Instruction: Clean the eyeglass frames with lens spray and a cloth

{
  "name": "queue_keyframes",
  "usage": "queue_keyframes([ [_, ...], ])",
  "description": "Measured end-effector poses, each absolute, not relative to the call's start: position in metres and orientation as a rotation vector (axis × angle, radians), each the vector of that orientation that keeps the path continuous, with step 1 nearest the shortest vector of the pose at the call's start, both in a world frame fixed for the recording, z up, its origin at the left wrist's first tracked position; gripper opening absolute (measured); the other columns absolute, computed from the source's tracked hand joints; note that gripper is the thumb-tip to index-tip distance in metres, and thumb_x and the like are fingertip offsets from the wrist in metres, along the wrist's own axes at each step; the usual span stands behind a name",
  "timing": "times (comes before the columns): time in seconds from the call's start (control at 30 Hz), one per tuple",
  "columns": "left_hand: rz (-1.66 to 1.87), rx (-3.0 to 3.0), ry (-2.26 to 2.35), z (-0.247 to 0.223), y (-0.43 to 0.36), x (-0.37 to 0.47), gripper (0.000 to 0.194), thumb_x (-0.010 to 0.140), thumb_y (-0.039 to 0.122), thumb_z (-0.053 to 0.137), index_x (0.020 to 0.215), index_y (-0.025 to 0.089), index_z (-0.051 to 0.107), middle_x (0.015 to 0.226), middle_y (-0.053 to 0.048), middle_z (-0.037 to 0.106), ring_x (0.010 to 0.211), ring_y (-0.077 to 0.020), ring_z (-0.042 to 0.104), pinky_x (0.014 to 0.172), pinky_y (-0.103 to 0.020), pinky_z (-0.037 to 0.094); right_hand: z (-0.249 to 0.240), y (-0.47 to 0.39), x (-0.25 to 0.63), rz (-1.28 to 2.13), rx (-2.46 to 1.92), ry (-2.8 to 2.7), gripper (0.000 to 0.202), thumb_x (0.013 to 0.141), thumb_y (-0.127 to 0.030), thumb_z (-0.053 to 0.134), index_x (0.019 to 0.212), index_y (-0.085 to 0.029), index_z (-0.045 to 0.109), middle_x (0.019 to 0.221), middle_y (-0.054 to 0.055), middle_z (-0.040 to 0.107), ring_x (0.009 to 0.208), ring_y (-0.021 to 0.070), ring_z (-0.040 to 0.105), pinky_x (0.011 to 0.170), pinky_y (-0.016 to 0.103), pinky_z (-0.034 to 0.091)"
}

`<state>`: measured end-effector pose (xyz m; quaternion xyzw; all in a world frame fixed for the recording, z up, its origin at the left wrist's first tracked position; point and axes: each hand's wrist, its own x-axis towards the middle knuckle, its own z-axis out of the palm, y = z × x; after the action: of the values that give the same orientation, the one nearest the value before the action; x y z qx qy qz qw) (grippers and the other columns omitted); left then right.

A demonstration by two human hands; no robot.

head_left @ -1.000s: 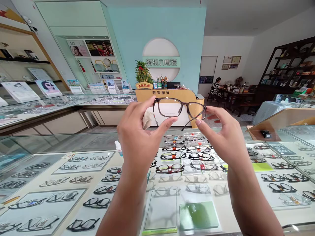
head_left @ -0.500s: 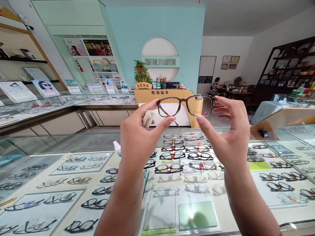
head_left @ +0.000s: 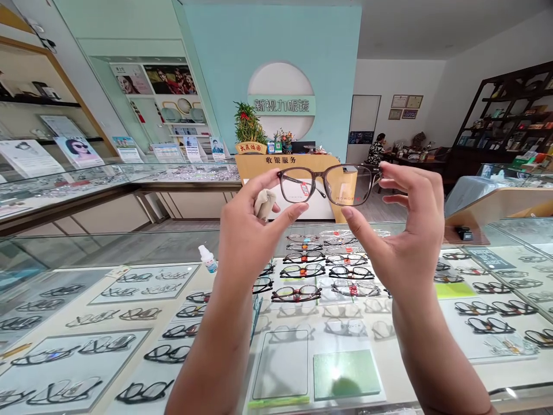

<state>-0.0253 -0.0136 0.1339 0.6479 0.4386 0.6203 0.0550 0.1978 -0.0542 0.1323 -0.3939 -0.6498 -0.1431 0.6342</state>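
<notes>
A pair of dark-rimmed eyeglasses (head_left: 318,174) is held up in front of me between both hands, lenses facing me. My left hand (head_left: 250,225) pinches the left end of the frame, thumb below the lens and fingers at the hinge. Tucked in that same hand is a crumpled beige cloth (head_left: 264,203). At the other end, my right hand (head_left: 401,225) grips the right hinge with its fingers, its thumb by the lower rim. Red lettering shows on the right lens. One temple arm is visible behind the left lens.
Below lies a glass display counter (head_left: 283,323) with rows of eyeglasses (head_left: 296,294). A small white spray bottle (head_left: 208,259) stands left of my arm. A green pad (head_left: 345,374) lies nearby. Beyond are a wooden cashier desk (head_left: 242,167) and a seated person (head_left: 377,150).
The eyeglasses have tilted slightly, so their right side hangs a little lower. Both hands have shifted slightly right, still holding the frame. More of the spray bottle shows.
</notes>
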Motion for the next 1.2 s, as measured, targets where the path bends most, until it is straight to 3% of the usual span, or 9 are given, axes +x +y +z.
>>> queue_keyframes([
  [0.27,1.952,2.013,1.299,0.132,-0.008,-0.022,0.076,0.083,0.066,0.093,0.147,0.030,0.071,0.138,-0.014,0.078,0.087,-0.0235,0.074,0.079,-0.042,0.067,0.131,-0.055,0.197,-0.315,-0.915,-1.476,0.054,0.101,-0.044,0.076,0.153,-0.041,0.061,0.149,0.014,0.065,0.138,0.0423,0.065,0.101,0.062,0.066],
  [0.53,2.200,2.087,1.307,0.128,-0.016,-0.013,0.072,0.085,0.057,0.097,0.147,0.034,0.068,0.146,-0.012,0.070,0.130,-0.0370,0.072,0.101,-0.055,0.066,0.119,-0.024,0.207,0.026,-0.949,-1.571,0.059,0.105,-0.047,0.068,0.162,-0.037,0.055,0.157,0.013,0.068,0.137,0.0333,0.070,0.098,0.053,0.067],
  [0.67,2.199,2.105,1.268,0.127,-0.017,-0.012,0.073,0.085,0.053,0.098,0.148,0.033,0.066,0.147,-0.013,0.068,0.137,-0.0395,0.069,0.102,-0.057,0.067,0.117,-0.018,0.207,0.081,-0.933,-1.559,0.061,0.105,-0.049,0.069,0.163,-0.037,0.054,0.158,0.013,0.069,0.138,0.0331,0.070,0.099,0.053,0.066],
  [1.0,2.157,2.056,1.310,0.126,-0.014,-0.013,0.073,0.088,0.061,0.093,0.150,0.035,0.066,0.152,-0.011,0.070,0.115,-0.0305,0.075,0.095,-0.050,0.067,0.121,-0.022,0.207,0.070,-0.851,-1.507,0.051,0.108,-0.048,0.066,0.157,-0.037,0.059,0.154,0.013,0.070,0.137,0.0324,0.071,0.098,0.051,0.067],
  [1.2,2.182,2.049,1.155,0.123,-0.002,-0.018,0.074,0.084,0.065,0.095,0.145,0.031,0.071,0.141,-0.012,0.075,0.091,-0.0231,0.073,0.073,-0.037,0.062,0.124,-0.024,0.205,0.062,-0.668,-1.351,0.029,0.108,-0.047,0.070,0.133,-0.035,0.075,0.131,0.007,0.077,0.124,0.0279,0.075,0.100,0.046,0.065],
])
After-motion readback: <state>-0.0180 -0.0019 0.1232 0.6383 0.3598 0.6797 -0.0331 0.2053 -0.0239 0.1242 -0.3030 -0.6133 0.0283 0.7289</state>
